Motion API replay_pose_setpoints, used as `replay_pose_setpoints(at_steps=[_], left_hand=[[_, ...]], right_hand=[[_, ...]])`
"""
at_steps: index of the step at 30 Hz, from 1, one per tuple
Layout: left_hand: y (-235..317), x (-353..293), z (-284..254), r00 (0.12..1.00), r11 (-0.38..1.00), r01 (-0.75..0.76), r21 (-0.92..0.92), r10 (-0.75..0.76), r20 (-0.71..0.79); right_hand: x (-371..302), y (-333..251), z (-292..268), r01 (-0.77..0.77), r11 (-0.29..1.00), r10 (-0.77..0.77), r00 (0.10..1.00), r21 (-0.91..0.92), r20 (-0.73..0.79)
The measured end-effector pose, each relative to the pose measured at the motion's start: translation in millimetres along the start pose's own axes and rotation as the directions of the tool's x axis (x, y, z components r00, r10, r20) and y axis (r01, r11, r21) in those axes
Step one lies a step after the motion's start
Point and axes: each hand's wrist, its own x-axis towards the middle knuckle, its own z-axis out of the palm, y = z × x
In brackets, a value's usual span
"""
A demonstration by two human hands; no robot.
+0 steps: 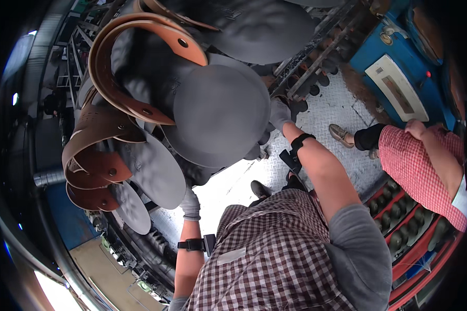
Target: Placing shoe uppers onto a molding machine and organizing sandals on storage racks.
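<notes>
Large in the upper left hang several slide sandals with smooth grey soles and brown leather straps. The nearest sandal (220, 111) turns its rounded sole end toward me, and its wide riveted strap (104, 67) curves up at the left. Lower left, two smaller-looking sandals, a middle one (158, 168) and a low one (131, 207), overlap. My right hand (280, 113), in a grey glove, is at the right edge of the nearest sandal. Below the middle sandal's edge is my gloved left hand (191, 203). The sandals hide the fingers of both hands.
At the right stands a person (417, 163) in a red checked apron, close to a blue machine (389, 67). A red rack (399, 228) with dark rounded pieces is at the lower right. Dark metal rails (316, 46) run behind the sandals, above patterned metal flooring (321, 124).
</notes>
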Motion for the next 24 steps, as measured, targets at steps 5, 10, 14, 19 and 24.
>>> replay_pose_setpoints(at_steps=[5, 10, 14, 19, 24], left_hand=[[-13.8, 0.5, 2.5, 0.998, 0.999, -0.032, -0.044, 0.034, 0.046], [-8.1, -5.3, -0.4, 0.996, 0.996, -0.083, -0.024, 0.084, 0.020], [-5.6, -0.4, 33.0, 0.943, 0.933, 0.333, -0.134, -0.331, 0.039], [-64.4, -2.3, 10.6, 0.960, 0.977, -0.041, 0.209, -0.020, 0.280], [-70.8, 41.8, 87.1, 0.986, 0.986, 0.095, -0.134, -0.075, 0.147]], right_hand=[[-2.0, 17.6, 20.7, 0.106, 0.967, -0.071, 0.985, 0.230, -0.157], [-30.0, 8.0, 15.3, 0.173, 0.879, 0.030, 0.910, 0.444, -0.414], [-36.3, 90.0, 49.0, 0.295, 0.618, 0.125, 0.878, 0.729, -0.462], [-77.7, 49.1, 52.1, 0.235, 0.774, -0.057, 0.951, 0.588, -0.304], [-55.0, 145.4, 80.3, -0.298, 0.616, 0.112, 0.949, 0.729, 0.293]])
